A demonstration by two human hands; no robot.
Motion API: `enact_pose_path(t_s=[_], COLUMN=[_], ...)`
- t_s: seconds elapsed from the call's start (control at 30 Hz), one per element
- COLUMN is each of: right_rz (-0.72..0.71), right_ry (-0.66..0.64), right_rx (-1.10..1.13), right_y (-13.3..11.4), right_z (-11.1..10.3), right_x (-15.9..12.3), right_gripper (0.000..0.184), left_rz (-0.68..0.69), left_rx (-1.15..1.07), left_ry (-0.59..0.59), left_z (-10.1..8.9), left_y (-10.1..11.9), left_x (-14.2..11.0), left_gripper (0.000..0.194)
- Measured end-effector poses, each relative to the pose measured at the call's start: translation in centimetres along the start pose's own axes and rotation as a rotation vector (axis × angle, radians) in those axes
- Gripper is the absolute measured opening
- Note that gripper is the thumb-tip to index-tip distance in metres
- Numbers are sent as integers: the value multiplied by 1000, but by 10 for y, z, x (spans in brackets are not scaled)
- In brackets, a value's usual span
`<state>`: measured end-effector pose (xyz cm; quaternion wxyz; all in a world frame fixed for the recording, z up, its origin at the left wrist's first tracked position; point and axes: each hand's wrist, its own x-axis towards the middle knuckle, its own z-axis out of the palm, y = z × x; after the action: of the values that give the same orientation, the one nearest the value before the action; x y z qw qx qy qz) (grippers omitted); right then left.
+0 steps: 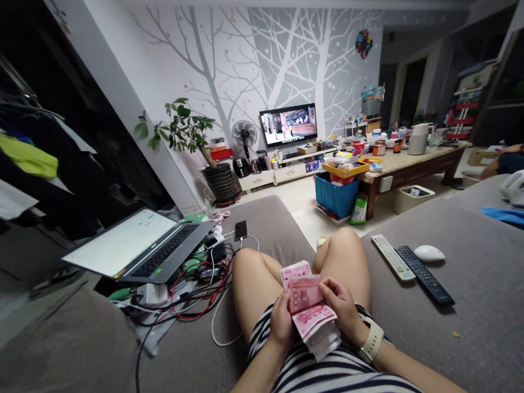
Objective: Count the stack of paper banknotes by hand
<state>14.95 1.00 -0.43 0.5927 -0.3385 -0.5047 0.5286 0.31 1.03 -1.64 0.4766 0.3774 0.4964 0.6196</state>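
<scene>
Over my lap, my left hand (pixel 282 319) is closed round the left side of a stack of pink banknotes (pixel 313 322) marked 100. The stack is folded, with its lower ends fanned out toward my body. My right hand (pixel 341 305) wears a pale watch on its wrist and pinches the right edge of an upper banknote (pixel 306 295). That note is bent up across the middle of the stack. More pink notes stick out beyond it toward my knees. Parts of my left fingers are hidden under the money.
On the couch to my right lie a white remote (pixel 393 257), a black remote (pixel 424 275) and a white mouse (pixel 429 254). To my left are an open laptop (pixel 164 251), tangled cables (pixel 196 300) and a phone (pixel 241 230). A cluttered table (pixel 440 155) stands ahead right; part of another person (pixel 507 164) shows far right.
</scene>
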Motion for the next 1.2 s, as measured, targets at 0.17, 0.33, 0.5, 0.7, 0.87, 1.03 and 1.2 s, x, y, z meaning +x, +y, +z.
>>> enact_pose_path(t_s=[0.17, 0.33, 0.5, 0.7, 0.87, 1.03, 1.2], right_rz=[-2, -12, -10, -18, -17, -30, -21], right_ry=[-4, -1, -2, -8, -13, -5, -7], right_rx=[2, -2, -3, -3, -5, -3, 13], right_y=[1, 0, 0, 1, 3, 4, 6], right_z=[-1, -1, 0, -1, -1, 0, -1], right_x=[1, 0, 0, 0, 0, 0, 0], right_gripper=[35, 33, 34, 34, 34, 32, 31], left_rz=[-27, -33, -55, -58, -29, -14, 9], left_rx=[-60, -85, -114, -124, -27, -1, 30], left_ry=[-67, -72, -99, -111, -56, -40, -21], left_z=[-1, 1, 4, 4, 5, 4, -1], left_y=[-2, 5, 11, 11, 16, 14, 6], left_x=[1, -2, -5, -6, -9, -8, -4], left_gripper=[31, 29, 30, 27, 30, 29, 30])
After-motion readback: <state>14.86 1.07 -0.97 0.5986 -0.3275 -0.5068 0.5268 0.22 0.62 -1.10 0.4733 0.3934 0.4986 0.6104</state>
